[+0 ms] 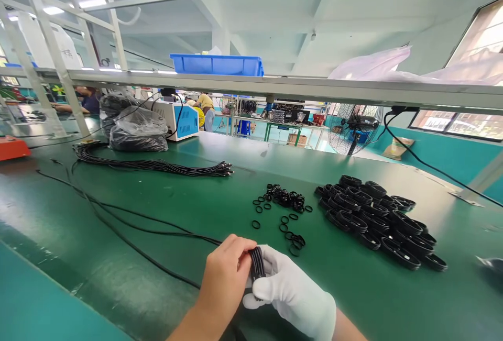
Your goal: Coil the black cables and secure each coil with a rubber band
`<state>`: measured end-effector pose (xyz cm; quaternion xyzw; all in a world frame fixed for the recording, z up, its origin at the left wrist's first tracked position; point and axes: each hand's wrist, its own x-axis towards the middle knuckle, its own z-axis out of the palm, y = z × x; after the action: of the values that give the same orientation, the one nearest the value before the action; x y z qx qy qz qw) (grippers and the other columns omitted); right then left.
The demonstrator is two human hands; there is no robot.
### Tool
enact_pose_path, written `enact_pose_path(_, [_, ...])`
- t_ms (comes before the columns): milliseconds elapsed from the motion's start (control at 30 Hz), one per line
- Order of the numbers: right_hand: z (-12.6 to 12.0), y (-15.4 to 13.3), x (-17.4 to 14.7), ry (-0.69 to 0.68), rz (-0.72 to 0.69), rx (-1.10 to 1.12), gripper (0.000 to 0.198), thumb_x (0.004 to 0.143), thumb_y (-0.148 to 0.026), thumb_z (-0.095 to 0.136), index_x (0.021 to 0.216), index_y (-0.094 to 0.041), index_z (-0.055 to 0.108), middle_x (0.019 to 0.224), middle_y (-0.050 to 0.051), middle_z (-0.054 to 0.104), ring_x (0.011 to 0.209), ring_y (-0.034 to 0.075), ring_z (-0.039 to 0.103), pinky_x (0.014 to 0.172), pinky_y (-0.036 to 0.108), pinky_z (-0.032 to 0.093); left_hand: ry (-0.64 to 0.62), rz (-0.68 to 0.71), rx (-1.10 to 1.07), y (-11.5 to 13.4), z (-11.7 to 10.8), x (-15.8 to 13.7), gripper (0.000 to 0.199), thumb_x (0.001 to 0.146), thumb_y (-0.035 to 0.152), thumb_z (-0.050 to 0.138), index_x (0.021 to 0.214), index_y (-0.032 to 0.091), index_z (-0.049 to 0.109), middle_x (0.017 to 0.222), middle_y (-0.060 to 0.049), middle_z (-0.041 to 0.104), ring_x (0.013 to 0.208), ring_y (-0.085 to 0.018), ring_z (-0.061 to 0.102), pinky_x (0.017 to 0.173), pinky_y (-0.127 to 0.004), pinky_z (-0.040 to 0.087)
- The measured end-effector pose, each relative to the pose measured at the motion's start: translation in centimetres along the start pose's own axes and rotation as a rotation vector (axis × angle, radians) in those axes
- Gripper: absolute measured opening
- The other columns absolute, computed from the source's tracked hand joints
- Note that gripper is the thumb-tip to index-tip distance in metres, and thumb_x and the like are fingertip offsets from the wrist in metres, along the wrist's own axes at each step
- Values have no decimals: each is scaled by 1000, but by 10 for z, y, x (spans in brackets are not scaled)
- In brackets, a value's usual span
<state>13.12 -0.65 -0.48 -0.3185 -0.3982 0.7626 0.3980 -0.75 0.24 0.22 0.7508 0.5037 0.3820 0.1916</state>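
Note:
A black cable (257,263), wound into a tight coil of several turns, is between my two hands at the front of the table. My bare left hand (226,277) is closed, its fingertips gripping the coil's upper left side. In a white glove, my right hand (288,287) wraps round the coil from the right, thumb across its front. Loose cable (157,232) trails from the hands over the table to the left. Beyond my hands lie small black rings (288,198), some heaped and some scattered. Further right is a pile of coiled black cables (373,215).
On the green table (188,199), a bundle of straight black cables (157,167) lies at the back left. Behind it stand plastic bags (137,126) and a blue-and-white machine (181,120). A shelf (298,85) crosses above, bearing a blue bin (218,65). A fan (353,123) stands beyond.

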Motion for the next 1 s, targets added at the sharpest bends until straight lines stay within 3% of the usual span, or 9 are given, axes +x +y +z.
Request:
enact_pose_path(300, [-2,4,3,-52,-29,94,47,52,-13,76,95,-15,57,96,5,57,85,18,58,66,29,46,66,-12,-110,-6,6,9,28,73,4,40,74,21,63,72,1,58,64,-13,55,60,-23,42])
enact_pose_path(400, [-3,3,2,-28,-26,103,47,55,-15,76,97,-15,56,100,6,55,83,16,57,66,28,46,-8,-83,-161,-7,-2,12,26,73,8,44,83,22,63,78,1,60,69,-14,56,66,-25,42])
enact_pose_path(533, [-2,-3,-1,62,10,35,49,54,-20,77,98,-16,55,104,7,52,90,20,55,67,32,47,-149,-374,-395,-1,-16,9,15,81,30,48,77,20,59,72,2,58,64,-13,51,60,-23,39])
enact_pose_path(633, [2,-4,0,83,-11,-44,47,49,-8,74,92,-15,56,92,4,57,86,18,55,66,28,46,-284,-455,-563,5,-19,4,18,78,33,53,70,18,54,63,5,50,58,-10,42,54,-21,32])
enact_pose_path(700, [2,-3,1,87,-14,-82,45,47,-2,72,88,-15,56,84,2,58,82,16,55,64,25,44,-307,-469,-632,7,-16,2,16,76,29,56,66,17,51,60,6,46,56,-9,38,53,-19,30])
enact_pose_path(867, [-10,4,1,-73,43,120,39,58,-14,74,92,-14,56,92,5,56,85,17,56,66,30,48,-341,-451,-594,2,-14,7,21,79,31,51,63,16,52,58,5,47,54,-9,36,52,-20,28])
enact_pose_path(1000, [-22,4,-3,-299,87,313,52,66,-24,72,113,-15,52,107,9,54,91,19,58,69,31,49,-145,-402,-416,-3,-25,11,26,84,37,44,78,18,61,70,1,57,56,-11,42,53,-22,33])
